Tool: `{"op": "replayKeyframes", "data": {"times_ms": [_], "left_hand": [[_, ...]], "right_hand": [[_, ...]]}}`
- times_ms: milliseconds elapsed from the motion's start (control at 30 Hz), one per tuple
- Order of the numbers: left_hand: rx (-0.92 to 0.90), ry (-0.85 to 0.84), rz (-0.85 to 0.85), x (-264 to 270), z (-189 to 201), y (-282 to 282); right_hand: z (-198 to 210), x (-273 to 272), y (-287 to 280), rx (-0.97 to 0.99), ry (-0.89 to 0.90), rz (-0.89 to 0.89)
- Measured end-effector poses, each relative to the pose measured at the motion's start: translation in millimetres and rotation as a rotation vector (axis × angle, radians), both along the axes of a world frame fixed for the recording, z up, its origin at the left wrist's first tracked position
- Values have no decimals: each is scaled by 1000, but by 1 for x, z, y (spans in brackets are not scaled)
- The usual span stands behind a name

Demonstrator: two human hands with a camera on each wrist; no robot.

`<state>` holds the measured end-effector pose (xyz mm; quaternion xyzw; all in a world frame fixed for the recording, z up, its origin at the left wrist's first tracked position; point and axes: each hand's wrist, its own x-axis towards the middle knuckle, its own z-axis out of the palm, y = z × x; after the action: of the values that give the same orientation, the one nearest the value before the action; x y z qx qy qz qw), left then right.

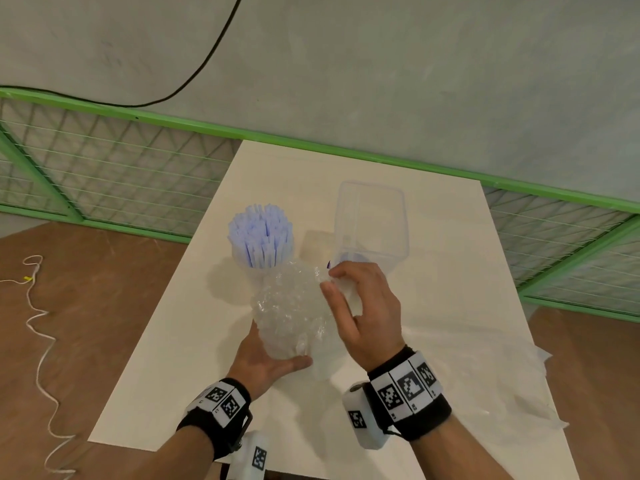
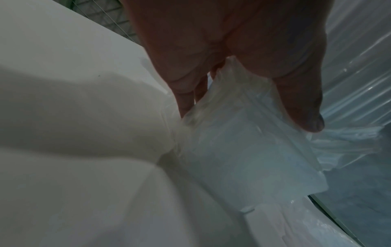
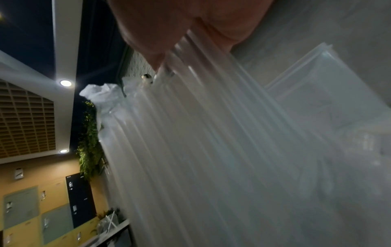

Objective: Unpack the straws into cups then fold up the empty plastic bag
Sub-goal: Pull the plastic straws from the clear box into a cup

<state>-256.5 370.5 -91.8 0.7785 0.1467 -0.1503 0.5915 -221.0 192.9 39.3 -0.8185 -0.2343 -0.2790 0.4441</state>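
— 2 hands share 1 load: the left hand [image 1: 268,362] cups the bottom of a bundle of clear straws [image 1: 294,306], fingers curled under it and thumb along its near side, just above the table [image 1: 166,341].

— And the right hand [image 1: 360,313]?

— It sits on the bundle's upper right side, fingers curled, pinching the straw tops and a scrap of crumpled film. The right-wrist view shows the straws [image 3: 211,133] fanning out from under those fingertips.

— Where does the bundle go?

— Just beyond the right hand stands an open clear container [image 1: 372,223], which looks empty. Beyond the left hand, touching the bundle's far end, a cup [image 1: 256,268] already holds blue straws [image 1: 259,233], upright.

— So which step is this?

— By my reading, the second batch is on its way to a cup, with unpacking roughly half done. The plastic bag [image 1: 485,368] lies flat on the table to the right of the right wrist, not yet folded.

— What does the next move call for?

— Probably tilting the bundle upright and lowering it into the container without spilling loose straws. Whether film still wraps the bundle I cannot tell.
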Motion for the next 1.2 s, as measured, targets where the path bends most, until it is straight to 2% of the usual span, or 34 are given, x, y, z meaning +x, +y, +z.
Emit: {"op": "replayKeyframes", "data": {"times_ms": [267, 400, 600, 800, 900, 967, 1033, 1200], "left_hand": [[-28, -5, 10, 0, 1, 0], [-28, -4, 7, 0, 1, 2], [-24, -16, -9, 0, 1, 2], [-37, -14, -10, 0, 1, 3], [-42, -7, -9, 0, 1, 3], [-49, -8, -2, 0, 2, 3], [-48, -13, 9, 0, 3, 2], [-53, -10, 27, -1, 4, 1]], "right_hand": [[19, 16, -2, -50, -93, -112], [45, 35, -15, -61, -234, -188], [88, 49, -29, 132, -221, -155], [167, 69, -64, 350, -327, -192], [187, 95, -72, 397, -370, -172], [186, 116, -71, 372, -375, -148], [169, 138, -67, 316, -306, -151], [99, 178, -63, 225, 72, -112]]}}
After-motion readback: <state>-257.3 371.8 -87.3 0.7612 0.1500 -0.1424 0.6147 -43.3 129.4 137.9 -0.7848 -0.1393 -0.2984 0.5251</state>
